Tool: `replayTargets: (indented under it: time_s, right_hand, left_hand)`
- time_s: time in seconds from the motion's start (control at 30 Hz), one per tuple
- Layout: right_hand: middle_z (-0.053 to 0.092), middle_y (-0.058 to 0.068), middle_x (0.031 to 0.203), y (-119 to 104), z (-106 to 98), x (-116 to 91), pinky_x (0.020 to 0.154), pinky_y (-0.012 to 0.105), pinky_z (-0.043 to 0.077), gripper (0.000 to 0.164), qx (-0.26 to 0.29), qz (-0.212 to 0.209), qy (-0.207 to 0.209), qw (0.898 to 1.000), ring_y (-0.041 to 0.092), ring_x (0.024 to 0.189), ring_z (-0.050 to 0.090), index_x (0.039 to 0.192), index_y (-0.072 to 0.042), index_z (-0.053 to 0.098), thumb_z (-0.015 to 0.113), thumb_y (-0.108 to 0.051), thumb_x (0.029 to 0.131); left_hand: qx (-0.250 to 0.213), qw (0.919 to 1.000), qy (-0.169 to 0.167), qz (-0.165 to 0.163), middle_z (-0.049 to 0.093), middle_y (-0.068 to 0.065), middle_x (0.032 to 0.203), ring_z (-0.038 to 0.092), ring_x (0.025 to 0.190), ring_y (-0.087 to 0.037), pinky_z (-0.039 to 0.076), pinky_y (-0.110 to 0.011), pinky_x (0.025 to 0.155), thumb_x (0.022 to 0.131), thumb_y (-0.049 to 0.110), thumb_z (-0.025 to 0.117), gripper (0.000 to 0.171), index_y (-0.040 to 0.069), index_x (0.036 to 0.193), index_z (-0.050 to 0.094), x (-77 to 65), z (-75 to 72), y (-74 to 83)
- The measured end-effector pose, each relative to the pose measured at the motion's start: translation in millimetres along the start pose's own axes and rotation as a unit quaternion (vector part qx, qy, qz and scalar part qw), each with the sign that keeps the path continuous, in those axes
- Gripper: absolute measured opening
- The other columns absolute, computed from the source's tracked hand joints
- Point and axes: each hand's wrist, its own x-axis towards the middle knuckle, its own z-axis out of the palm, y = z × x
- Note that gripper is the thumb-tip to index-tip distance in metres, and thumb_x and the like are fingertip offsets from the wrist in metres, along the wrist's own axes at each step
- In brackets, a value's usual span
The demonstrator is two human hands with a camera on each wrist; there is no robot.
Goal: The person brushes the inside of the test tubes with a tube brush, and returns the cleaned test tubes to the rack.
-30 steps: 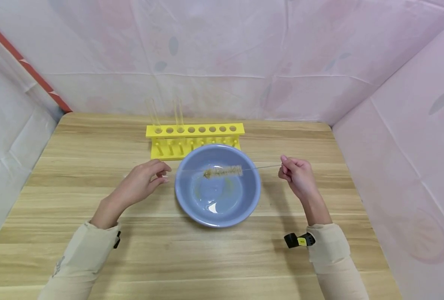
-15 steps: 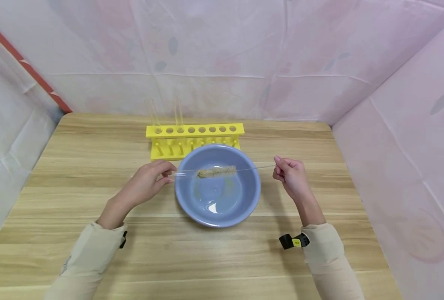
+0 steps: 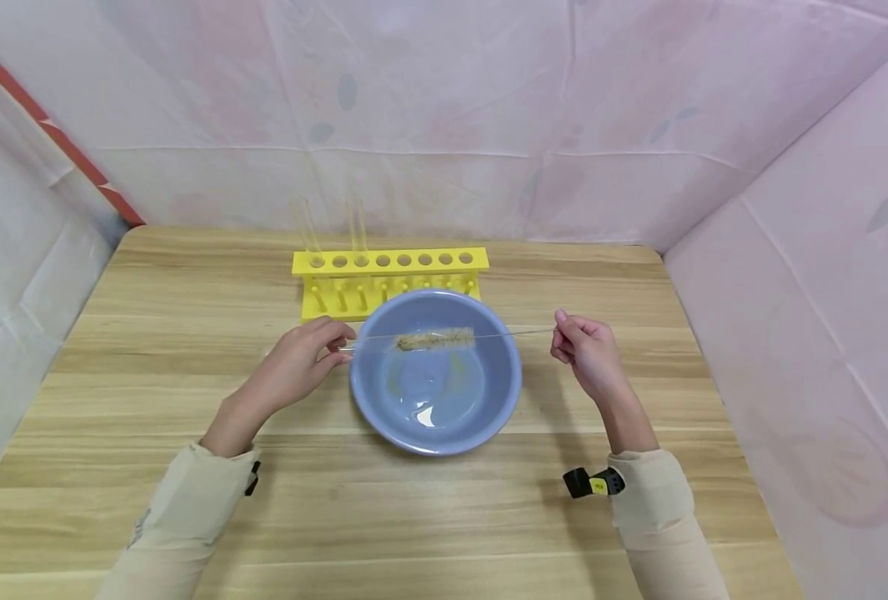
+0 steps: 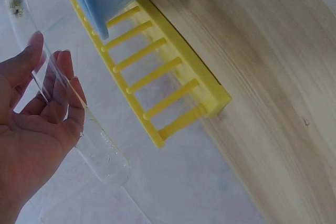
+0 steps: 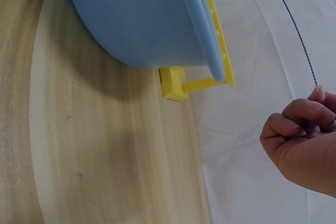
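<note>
My left hand holds a clear test tube level over the left rim of the blue basin. The tube's rounded end sticks out past the palm in the left wrist view. From the right, my right hand pinches the thin twisted wire handle of a test tube brush. Its tan bristles hang above the basin and appear to be inside the tube, whose mouth is hard to make out. A little water lies in the basin.
Behind the basin stands a yellow test tube rack, partly hidden by the rim. Two clear test tubes stand upright in its left part. Patterned cloth walls enclose the wooden table at the back and sides.
My left hand has moved slightly right with the tube. The right hand and brush went left, then the right hand drew back slightly to the right.
</note>
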Motion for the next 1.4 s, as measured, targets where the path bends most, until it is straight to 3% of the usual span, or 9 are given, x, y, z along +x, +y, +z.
replayTargets:
  time_s: [0.23,0.4,0.73,1.17,1.4]
  right_hand:
    - [0.048,-0.001,0.057,-7.1,-5.2,-2.5,0.045,0.017,0.031,0.037,-0.064,0.000,-0.014,0.998,0.006,0.047,0.036,0.060,-0.004,0.054,0.051,-0.016,0.094]
    - [0.049,-0.002,0.058,-9.9,1.0,-3.1,0.052,0.016,0.043,0.037,-0.067,0.028,0.007,0.997,0.004,0.050,0.041,0.058,-0.007,0.054,0.053,-0.016,0.093]
    - [0.045,-0.002,0.057,-9.3,19.8,-0.6,0.054,0.018,0.044,0.039,-0.087,0.026,0.021,0.996,0.005,0.051,0.039,0.055,-0.007,0.051,0.052,-0.015,0.094]
    - [0.042,-0.002,0.052,-8.8,36.0,0.5,0.046,0.015,0.032,0.042,-0.059,0.005,0.029,0.998,0.005,0.047,0.033,0.053,-0.006,0.049,0.049,-0.008,0.094]
    - [0.038,-0.002,0.051,-3.2,59.6,0.3,0.045,0.016,0.028,0.041,-0.098,0.017,0.012,0.995,0.005,0.047,0.030,0.054,-0.004,0.048,0.050,-0.009,0.094]
  left_hand:
    - [-0.002,1.0000,0.004,0.004,0.062,-0.011,0.089,0.059,0.079,-0.022,0.050,-0.037,0.070,0.077,0.000,0.070,0.023,0.001,0.098,0.062,0.8,0.3,1.4]
    - [0.011,0.9999,0.012,0.002,0.062,-0.010,0.086,0.059,0.078,-0.023,0.050,-0.038,0.069,0.076,-0.001,0.070,0.023,0.001,0.097,0.062,2.0,-1.1,6.4]
    - [0.026,0.9996,0.003,0.002,0.061,-0.012,0.085,0.059,0.076,-0.024,0.050,-0.036,0.066,0.077,0.002,0.071,0.024,-0.002,0.098,0.061,7.6,2.4,18.0]
    - [0.032,0.9995,0.002,-0.007,0.061,-0.010,0.084,0.059,0.076,-0.024,0.051,-0.035,0.066,0.079,0.002,0.070,0.019,0.001,0.096,0.062,15.8,5.7,31.3]
    - [0.034,0.9992,-0.020,0.007,0.058,-0.008,0.084,0.055,0.074,-0.021,0.049,-0.033,0.067,0.080,0.005,0.068,0.019,0.000,0.098,0.061,26.2,14.1,50.9]
